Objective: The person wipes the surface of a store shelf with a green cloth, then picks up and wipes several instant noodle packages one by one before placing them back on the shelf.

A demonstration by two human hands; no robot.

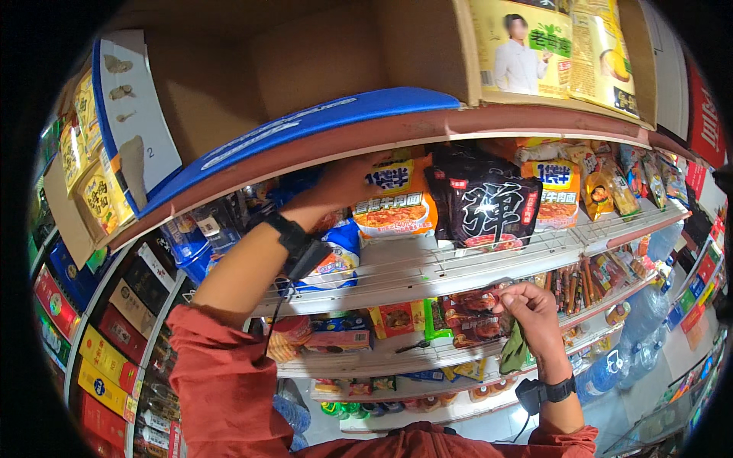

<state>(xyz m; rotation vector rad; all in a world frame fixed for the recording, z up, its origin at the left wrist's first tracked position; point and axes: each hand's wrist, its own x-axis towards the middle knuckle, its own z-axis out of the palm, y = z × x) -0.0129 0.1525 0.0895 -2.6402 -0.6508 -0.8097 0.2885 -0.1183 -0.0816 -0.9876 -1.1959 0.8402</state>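
Note:
My left hand [349, 180] reaches in under the upper shelf, blurred and partly in shadow. Its fingers lie over the upper left of an orange instant-noodle bag [395, 200]; whether they grip it is unclear. Below that wrist sits a blue-and-white noodle bag [335, 257]. A black noodle bag [495, 200] stands to the right of the orange one. Lower down, in front of the shelving, my right hand [532, 312] has thumb and fingers pinched together, with a dark green cloth [513, 350] hanging from it. Dark red food packets [475, 323] show just behind its fingertips.
An open cardboard carton [326, 51] with a blue front edge stands on the upper shelf [515, 121], overhanging my left arm. Wire rails [435, 275] run along the shelf front below. Boxed goods [103, 366] fill the left side; large water bottles [598, 372] stand at right.

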